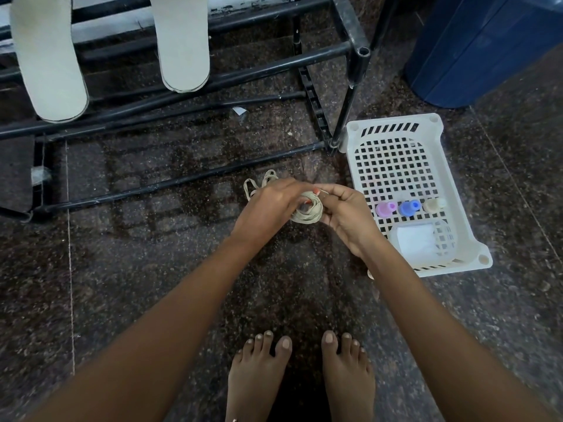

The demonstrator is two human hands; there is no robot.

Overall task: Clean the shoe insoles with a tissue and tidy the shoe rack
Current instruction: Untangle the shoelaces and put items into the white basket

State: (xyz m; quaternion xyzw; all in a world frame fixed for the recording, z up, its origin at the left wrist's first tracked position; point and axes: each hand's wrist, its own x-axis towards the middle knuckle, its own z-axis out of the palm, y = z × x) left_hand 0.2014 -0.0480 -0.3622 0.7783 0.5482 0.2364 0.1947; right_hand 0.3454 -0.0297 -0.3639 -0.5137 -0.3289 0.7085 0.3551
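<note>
So a beige shoelace is held up between both hands, wound into a small coil. It's pinched from one side by the left hand, fingers curled over the top. From the other side it's gripped by the right hand, thumb and fingertips closed on the coil. Part of it is left sticking out in loose loops just past the left knuckles.

Right beside the right hand, a white basket is parked on the floor. Three little bottles, pink, blue and cream, are lined up in it nearest that hand's fingers. A clear tub of white tissue is laid nearer the wrist.

The two insoles are found well beyond the grip, off to the left. They're laid across the bars of the black shoe rack, apart from each other.
</note>
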